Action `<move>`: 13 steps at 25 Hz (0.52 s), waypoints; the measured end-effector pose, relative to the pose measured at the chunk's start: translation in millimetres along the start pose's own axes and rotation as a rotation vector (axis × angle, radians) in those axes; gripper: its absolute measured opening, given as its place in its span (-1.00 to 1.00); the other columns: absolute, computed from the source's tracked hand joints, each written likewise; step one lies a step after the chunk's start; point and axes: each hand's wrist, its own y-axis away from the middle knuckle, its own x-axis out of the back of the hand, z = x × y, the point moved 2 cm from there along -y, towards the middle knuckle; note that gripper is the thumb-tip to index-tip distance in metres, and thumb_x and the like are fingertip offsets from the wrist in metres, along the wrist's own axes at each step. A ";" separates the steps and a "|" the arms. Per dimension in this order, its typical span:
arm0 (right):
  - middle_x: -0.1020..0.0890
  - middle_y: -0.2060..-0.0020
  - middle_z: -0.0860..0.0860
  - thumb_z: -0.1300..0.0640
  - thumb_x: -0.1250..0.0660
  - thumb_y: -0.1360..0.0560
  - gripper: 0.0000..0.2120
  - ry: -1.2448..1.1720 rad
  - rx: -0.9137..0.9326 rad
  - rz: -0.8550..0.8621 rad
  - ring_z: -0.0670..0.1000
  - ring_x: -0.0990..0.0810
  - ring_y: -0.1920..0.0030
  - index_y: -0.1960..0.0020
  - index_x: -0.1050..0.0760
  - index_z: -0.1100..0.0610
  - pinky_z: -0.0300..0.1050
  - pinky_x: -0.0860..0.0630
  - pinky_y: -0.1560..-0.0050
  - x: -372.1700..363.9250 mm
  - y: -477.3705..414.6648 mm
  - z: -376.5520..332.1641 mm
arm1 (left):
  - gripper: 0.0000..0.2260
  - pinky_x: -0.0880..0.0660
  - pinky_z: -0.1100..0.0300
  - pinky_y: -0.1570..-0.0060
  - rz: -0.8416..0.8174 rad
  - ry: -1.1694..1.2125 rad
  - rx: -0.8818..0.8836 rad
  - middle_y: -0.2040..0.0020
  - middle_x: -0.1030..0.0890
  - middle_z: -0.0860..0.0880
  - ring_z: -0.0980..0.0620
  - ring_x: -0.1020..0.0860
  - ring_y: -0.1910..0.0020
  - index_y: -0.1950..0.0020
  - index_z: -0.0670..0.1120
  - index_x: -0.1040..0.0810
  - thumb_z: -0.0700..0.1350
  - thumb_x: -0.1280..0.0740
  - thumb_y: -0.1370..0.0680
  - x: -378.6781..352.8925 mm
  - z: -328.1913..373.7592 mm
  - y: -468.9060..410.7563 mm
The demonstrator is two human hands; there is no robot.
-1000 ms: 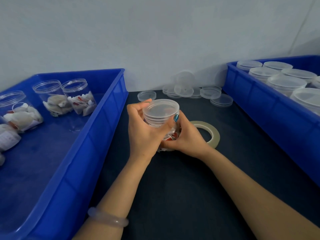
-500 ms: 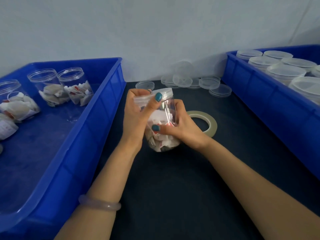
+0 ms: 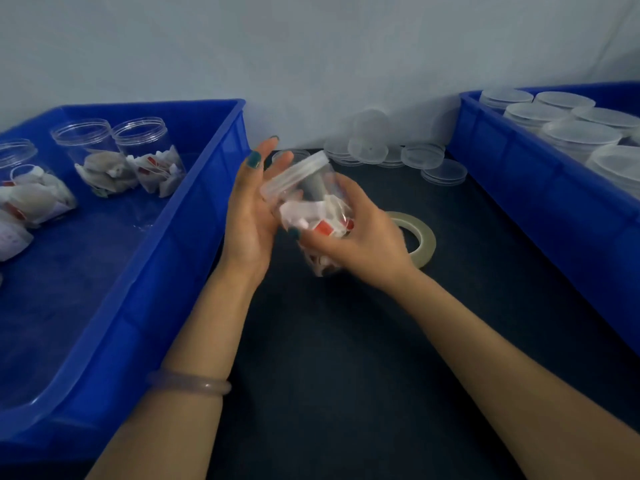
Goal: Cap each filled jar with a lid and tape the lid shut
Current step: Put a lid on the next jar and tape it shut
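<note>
The right hand (image 3: 349, 237) grips the capped jar (image 3: 311, 209), tilted left over the worktop's (image 3: 346, 341) middle (tape roll (image 3: 424, 235) just beside); the left hand (image 3: 252, 209), fingers straight, lies against the lid (image 3: 298, 174).

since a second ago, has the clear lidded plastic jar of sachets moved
Yes: the jar has tipped, lid leaning left, away from the pale tape roll.

One head-worn wide-angle camera looks forward and down, close above the left hand (image 3: 251, 216), right hand (image 3: 360, 239) and bench (image 3: 346, 358).
</note>
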 end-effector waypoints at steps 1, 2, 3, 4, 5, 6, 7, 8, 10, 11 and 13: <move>-0.62 -0.10 -0.16 -0.42 -0.36 -0.29 -0.21 0.245 0.064 0.072 -0.11 -0.61 -0.03 -0.43 -0.25 -0.17 -0.04 -0.59 0.07 -1.2 2.2 1.3 | -0.19 -0.59 0.02 -0.14 0.009 -0.094 0.000 -0.29 -0.59 -0.07 -0.04 -0.61 -0.22 -0.42 -0.04 -0.45 0.36 -0.48 -0.30 -0.8 0.4 0.9; -0.61 -0.09 -0.16 -0.45 -0.32 -0.28 -0.18 0.353 0.100 0.099 -0.11 -0.60 0.00 -0.44 -0.24 -0.15 -0.05 -0.58 0.11 -1.7 3.3 1.3 | -0.11 -0.60 0.07 -0.10 0.015 -0.168 0.001 -0.25 -0.61 -0.02 0.00 -0.63 -0.19 -0.39 -0.05 -0.48 0.40 -0.51 -0.19 -0.8 -0.6 0.8; -0.62 -0.07 -0.17 -0.45 -0.32 -0.27 -0.18 0.328 0.096 0.059 -0.10 -0.61 0.01 -0.43 -0.26 -0.14 -0.05 -0.58 0.10 -0.8 1.9 2.8 | -0.10 -0.59 0.13 -0.05 0.017 -0.206 0.001 -0.21 -0.64 0.00 0.02 -0.64 -0.15 -0.35 -0.06 -0.51 0.40 -0.51 -0.15 -0.1 -1.1 -0.4; -0.64 -0.04 -0.17 -0.43 -0.34 -0.28 -0.23 0.164 0.046 -0.040 -0.10 -0.63 0.01 -0.38 -0.32 -0.11 -0.04 -0.59 0.06 1.0 -0.1 3.0 | -0.13 -0.58 0.15 -0.03 -0.002 -0.204 0.006 -0.19 -0.65 -0.01 0.02 -0.65 -0.13 -0.32 -0.07 -0.53 0.39 -0.52 -0.15 0.7 -0.9 -1.3; -0.67 -0.01 -0.13 -0.37 -0.37 -0.31 -0.32 -0.089 -0.031 -0.170 -0.08 -0.66 0.02 -0.32 -0.41 -0.07 -0.04 -0.60 0.02 1.8 -2.8 4.2 | -0.17 -0.58 0.13 -0.03 -0.035 -0.166 0.019 -0.19 -0.64 -0.05 -0.01 -0.65 -0.12 -0.30 -0.07 -0.54 0.37 -0.52 -0.16 1.7 -0.4 -2.3; -0.71 0.02 -0.07 -0.28 -0.39 -0.37 -0.46 -0.333 -0.113 -0.310 -0.06 -0.69 0.04 -0.25 -0.50 -0.02 -0.08 -0.60 0.02 1.8 -3.4 5.0 | -0.20 -0.58 0.09 -0.05 -0.073 -0.109 0.036 -0.22 -0.63 -0.09 -0.04 -0.64 -0.13 -0.28 -0.06 -0.55 0.36 -0.53 -0.18 2.8 -0.1 -2.9; -0.72 0.06 -0.01 -0.19 -0.36 -0.43 -0.59 -0.525 -0.185 -0.411 -0.04 -0.69 0.08 -0.16 -0.56 0.03 -0.14 -0.60 0.05 1.9 -3.0 5.6 | -0.21 -0.57 0.06 -0.08 -0.105 -0.057 0.054 -0.24 -0.60 -0.13 -0.07 -0.62 -0.14 -0.27 -0.05 -0.54 0.37 -0.54 -0.18 3.4 -0.5 -3.0; -0.72 0.09 0.03 -0.15 -0.32 -0.46 -0.66 -0.640 -0.233 -0.464 -0.03 -0.69 0.12 -0.08 -0.60 0.07 -0.19 -0.59 0.10 2.0 -2.3 4.4 | -0.19 -0.56 0.03 -0.11 -0.124 -0.022 0.073 -0.26 -0.59 -0.16 -0.09 -0.61 -0.14 -0.29 -0.06 -0.54 0.37 -0.54 -0.18 3.4 -0.7 -2.7; -0.73 0.10 0.05 -0.15 -0.31 -0.46 -0.66 -0.644 -0.246 -0.433 -0.02 -0.69 0.13 -0.05 -0.59 0.08 -0.20 -0.60 0.10 -0.5 -1.6 1.9 | -0.13 -0.55 -0.04 -0.18 -0.114 0.002 0.091 -0.29 -0.57 -0.22 -0.13 -0.59 -0.17 -0.38 -0.12 -0.48 0.33 -0.56 -0.22 3.4 -0.4 -1.8; -0.73 0.08 0.03 -0.18 -0.35 -0.44 -0.62 -0.562 -0.223 -0.352 -0.03 -0.70 0.10 -0.10 -0.56 0.06 -0.16 -0.61 0.07 -0.7 -2.2 0.4 | -0.17 -0.54 -0.07 -0.23 -0.087 0.000 0.084 -0.31 -0.56 -0.22 -0.15 -0.60 -0.19 -0.41 -0.14 -0.45 0.26 -0.55 -0.28 3.3 -0.6 -2.3; -0.71 0.05 -0.08 -0.36 -0.39 -0.33 -0.41 -0.204 -0.127 -0.141 -0.07 -0.69 0.06 -0.24 -0.47 -0.05 -0.07 -0.63 0.04 1.5 -2.3 -2.7 | -0.31 -0.52 -0.12 -0.27 -0.032 -0.042 0.071 -0.27 -0.60 -0.17 -0.13 -0.62 -0.20 -0.41 -0.14 -0.44 0.15 -0.53 -0.39 3.6 -0.6 -3.8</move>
